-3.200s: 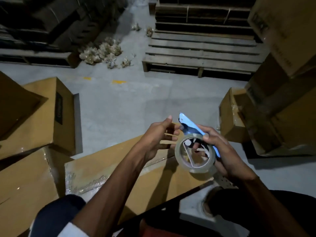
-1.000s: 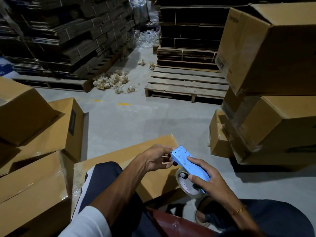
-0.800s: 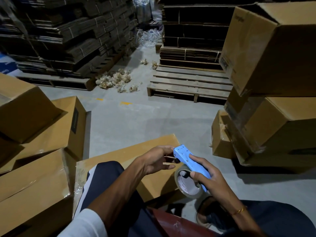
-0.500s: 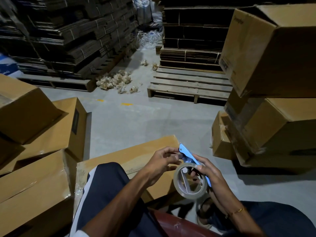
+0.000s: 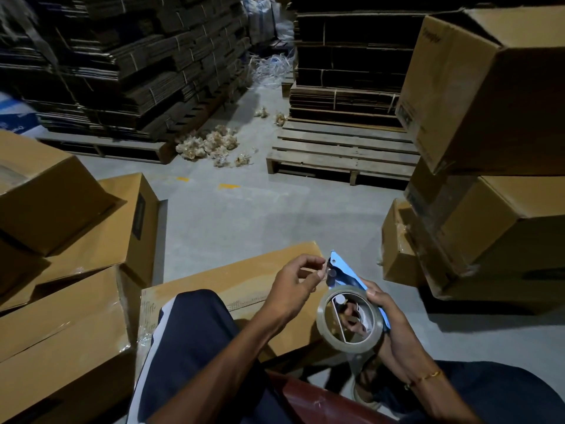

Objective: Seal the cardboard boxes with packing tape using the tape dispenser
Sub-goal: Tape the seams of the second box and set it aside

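With the blue tape dispenser (image 5: pixel 347 275) now turned roll-side up in the gripping right hand (image 5: pixel 386 324), the left hand (image 5: pixel 295 284) pinches at its tip, apparently freeing the tape end before sealing the box (image 5: pixel 241 281) below

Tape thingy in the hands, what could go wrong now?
1. The left hand pinches at the front end of the blue tape dispenser, likely near its cutter; a finger could get nicked.
2. The loose tape end may stick back onto the roll or fold on itself.
3. The right hand holds the dispenser in the air; it could slip.
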Available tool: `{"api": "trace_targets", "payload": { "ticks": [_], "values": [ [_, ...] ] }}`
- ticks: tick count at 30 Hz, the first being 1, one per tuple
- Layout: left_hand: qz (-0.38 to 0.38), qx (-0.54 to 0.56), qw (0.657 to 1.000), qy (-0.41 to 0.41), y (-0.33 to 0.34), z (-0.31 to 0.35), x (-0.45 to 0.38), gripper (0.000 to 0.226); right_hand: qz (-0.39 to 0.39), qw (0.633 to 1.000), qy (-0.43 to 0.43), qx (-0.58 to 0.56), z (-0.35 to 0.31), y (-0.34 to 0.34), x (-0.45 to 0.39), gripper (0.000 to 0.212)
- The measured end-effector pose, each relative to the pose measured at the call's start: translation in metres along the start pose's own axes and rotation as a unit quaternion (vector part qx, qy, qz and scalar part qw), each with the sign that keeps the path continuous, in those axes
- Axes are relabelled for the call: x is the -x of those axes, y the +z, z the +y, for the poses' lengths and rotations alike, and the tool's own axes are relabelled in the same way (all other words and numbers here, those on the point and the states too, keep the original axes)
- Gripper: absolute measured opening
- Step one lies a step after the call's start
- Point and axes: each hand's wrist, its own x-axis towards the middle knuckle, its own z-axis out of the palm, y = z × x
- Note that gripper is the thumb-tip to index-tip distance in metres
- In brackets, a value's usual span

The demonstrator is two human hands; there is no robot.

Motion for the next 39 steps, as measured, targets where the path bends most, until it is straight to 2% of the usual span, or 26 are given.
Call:
{"api": "trace_targets", "payload": {
  "ticks": [4,8,12,15,16,17,20,22,27,32,39],
  "values": [
    [0.046,-0.116,0.985,0.118,-0.001,0.009,0.005,0.014,-0.009,1.000,0.013,-0.026,-0.001,0.001,0.002,0.035],
    [0.075,-0.232,0.948,0.205,-0.003,0.005,0.006,0.006,-0.010,0.999,0.023,-0.047,-0.001,0.001,0.002,0.037],
    [0.060,-0.383,0.875,0.289,-0.019,0.006,-0.005,0.007,-0.018,0.999,0.033,-0.039,-0.003,-0.001,0.002,0.049],
    [0.016,-0.519,0.800,0.300,-0.035,0.018,-0.014,0.013,-0.035,0.998,0.042,-0.030,-0.002,-0.002,0.001,0.059],
    [-0.005,-0.538,0.791,0.292,-0.041,0.021,-0.016,0.018,-0.041,0.998,0.045,-0.032,0.000,-0.003,0.000,0.060],
    [-0.031,-0.527,0.806,0.268,-0.045,0.022,-0.017,0.023,-0.046,0.997,0.046,-0.031,0.001,-0.003,-0.001,0.061],
    [-0.119,-0.352,0.919,0.136,-0.052,0.025,-0.016,0.020,-0.060,0.997,0.044,-0.021,0.002,-0.004,-0.004,0.061],
    [-0.138,-0.259,0.952,0.090,-0.053,0.026,-0.014,0.015,-0.069,0.997,0.040,-0.012,0.003,-0.005,-0.005,0.059],
    [-0.163,-0.178,0.970,-0.016,-0.058,0.020,-0.016,0.015,-0.070,0.995,0.008,0.072,0.002,-0.002,-0.002,0.054],
    [-0.199,-0.135,0.963,-0.124,-0.061,0.018,-0.010,0.019,-0.075,0.984,-0.018,0.161,0.000,0.002,-0.001,0.045],
    [-0.191,-0.073,0.964,-0.167,-0.056,0.014,-0.011,0.018,-0.071,0.980,-0.029,0.186,0.001,0.003,-0.003,0.039]
  ]
}}
